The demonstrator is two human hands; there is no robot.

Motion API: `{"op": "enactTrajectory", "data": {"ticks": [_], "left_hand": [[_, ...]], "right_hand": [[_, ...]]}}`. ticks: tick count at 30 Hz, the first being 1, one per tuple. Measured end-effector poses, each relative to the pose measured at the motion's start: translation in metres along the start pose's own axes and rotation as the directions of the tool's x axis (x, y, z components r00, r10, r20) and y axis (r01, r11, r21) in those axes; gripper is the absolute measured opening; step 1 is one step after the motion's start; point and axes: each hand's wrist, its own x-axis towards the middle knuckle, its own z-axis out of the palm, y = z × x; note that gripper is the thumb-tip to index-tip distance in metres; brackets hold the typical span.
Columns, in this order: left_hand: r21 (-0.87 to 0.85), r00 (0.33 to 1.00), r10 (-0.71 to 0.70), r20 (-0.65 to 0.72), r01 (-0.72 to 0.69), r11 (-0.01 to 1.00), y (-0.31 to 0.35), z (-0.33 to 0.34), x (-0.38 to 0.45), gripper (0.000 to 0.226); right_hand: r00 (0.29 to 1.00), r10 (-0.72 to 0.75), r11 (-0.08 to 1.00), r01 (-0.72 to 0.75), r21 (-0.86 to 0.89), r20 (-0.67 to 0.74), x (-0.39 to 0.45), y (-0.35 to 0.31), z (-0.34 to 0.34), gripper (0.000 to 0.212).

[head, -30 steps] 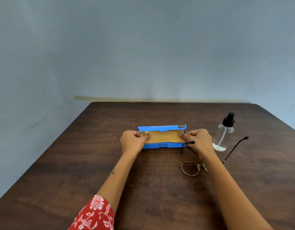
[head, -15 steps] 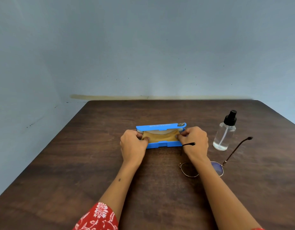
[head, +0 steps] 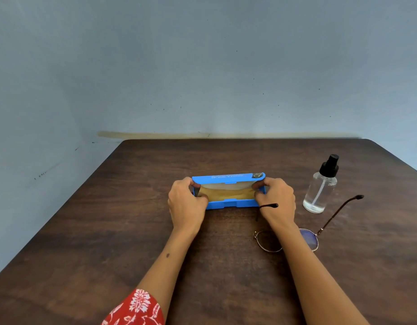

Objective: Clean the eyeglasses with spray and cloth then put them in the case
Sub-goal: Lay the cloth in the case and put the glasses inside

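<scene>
- Glasses [head: 306,240] lie open on tabletop [head: 109,231], lower right, partly under right forearm.
- Left hand [head: 187,202], right hand [head: 276,202]: grips curled, pinching cloth [head: 226,193] ends in blue case [head: 228,204], centre.
- Spray [head: 321,186] upright, right.

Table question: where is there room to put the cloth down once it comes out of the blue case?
Bare wood lies left of the left hand out to the table edge, and behind the case toward the wall. The right is crowded: spray bottle and eyeglasses sit there.
</scene>
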Motion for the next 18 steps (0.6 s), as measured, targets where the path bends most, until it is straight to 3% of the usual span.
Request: {"op": "enactTrajectory", "data": {"ticks": [7,18], "left_hand": [[-0.003,0.999,0.048,0.017,-0.048,0.999,-0.002,0.000,-0.003,0.021],[-0.004,0.995,0.095,-0.005,-0.095,0.995,-0.006,0.005,-0.003,0.017]], "right_hand": [[0.994,-0.100,0.995,0.101,-0.024,0.042,-0.001,0.005,0.007,0.024],[0.990,-0.126,0.990,0.129,-0.061,0.058,-0.001,0.008,0.011,0.025]]}}
